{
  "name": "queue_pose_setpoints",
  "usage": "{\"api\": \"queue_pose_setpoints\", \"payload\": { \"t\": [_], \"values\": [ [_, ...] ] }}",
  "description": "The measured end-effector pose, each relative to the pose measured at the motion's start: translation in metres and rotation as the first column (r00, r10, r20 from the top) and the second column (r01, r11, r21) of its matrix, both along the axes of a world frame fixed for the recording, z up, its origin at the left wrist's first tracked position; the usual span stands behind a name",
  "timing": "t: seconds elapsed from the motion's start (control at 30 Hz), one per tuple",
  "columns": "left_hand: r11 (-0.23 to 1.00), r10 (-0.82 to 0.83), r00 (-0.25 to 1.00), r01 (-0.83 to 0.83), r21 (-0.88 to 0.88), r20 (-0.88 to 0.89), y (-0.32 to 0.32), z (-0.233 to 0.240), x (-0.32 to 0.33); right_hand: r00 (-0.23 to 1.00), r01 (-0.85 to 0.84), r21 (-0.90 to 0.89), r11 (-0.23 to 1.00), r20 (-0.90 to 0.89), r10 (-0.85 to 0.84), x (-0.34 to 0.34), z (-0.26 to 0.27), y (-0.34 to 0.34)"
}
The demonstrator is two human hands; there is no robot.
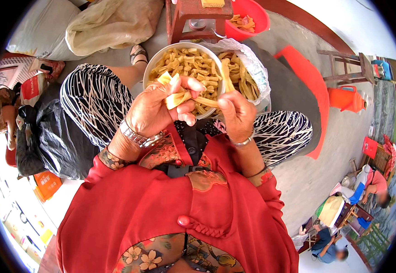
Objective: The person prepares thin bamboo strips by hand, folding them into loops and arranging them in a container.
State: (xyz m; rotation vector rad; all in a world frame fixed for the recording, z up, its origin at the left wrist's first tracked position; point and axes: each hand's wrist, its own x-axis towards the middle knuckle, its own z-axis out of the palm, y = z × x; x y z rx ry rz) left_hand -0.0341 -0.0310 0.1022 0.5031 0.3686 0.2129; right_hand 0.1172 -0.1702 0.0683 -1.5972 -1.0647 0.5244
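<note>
My left hand (155, 107) pinches a folded, flat yellow food strip (177, 99) between thumb and fingers. That strip stretches across to my right hand (237, 116), whose thumb and forefinger grip its other part. A further yellow length (227, 75) stands up from the right fingers. Both hands are above the near side of a white basin (145, 73), which holds many short, bundled yellow-brown pieces (187, 59). Touching the basin on the right, an open clear plastic bag (264, 80) contains longer, loose strips (247, 80) of similar colour.
A wooden stool (204, 12) stands beyond the basin, beside a red plastic basin (264, 24) with more pieces. Sacks (116, 27) lie at far left, and a black plastic bag (61, 136) is by my left knee. An orange thermos jug (346, 99) and two seated people are rightward.
</note>
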Motion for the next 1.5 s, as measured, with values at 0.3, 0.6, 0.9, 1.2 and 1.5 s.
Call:
{"api": "queue_pose_setpoints", "payload": {
  "t": [0.3, 0.6, 0.9, 1.2, 1.5],
  "values": [
    [0.961, 0.084, 0.991, -0.053, 0.273, -0.105, 0.019, -0.006, -0.003, 0.994, 0.087, -0.086, 0.993, 0.073, -0.080, 0.003, -0.011, -0.009],
    [0.815, 0.178, 0.885, 0.112, 0.568, -0.430, 0.021, -0.020, 0.009, 0.942, -0.188, -0.223, 0.957, -0.318, 0.111, -0.011, -0.007, 0.021],
    [0.877, 0.300, 0.940, -0.206, 0.434, -0.160, 0.083, 0.016, 0.012, 0.964, -0.265, -0.052, 0.963, -0.015, 0.264, 0.023, 0.039, 0.063],
    [0.582, 0.391, 0.917, -0.312, 0.751, 0.077, 0.169, 0.051, 0.136, 0.856, 0.085, 0.075, 0.994, 0.504, -0.111, 0.135, 0.082, 0.175],
    [-0.128, 0.658, 0.752, 0.151, 0.980, -0.030, 0.209, -0.024, 0.143, 0.845, 0.139, -0.059, 0.989, 0.527, -0.087, 0.162, -0.011, 0.191]
  ]
}}
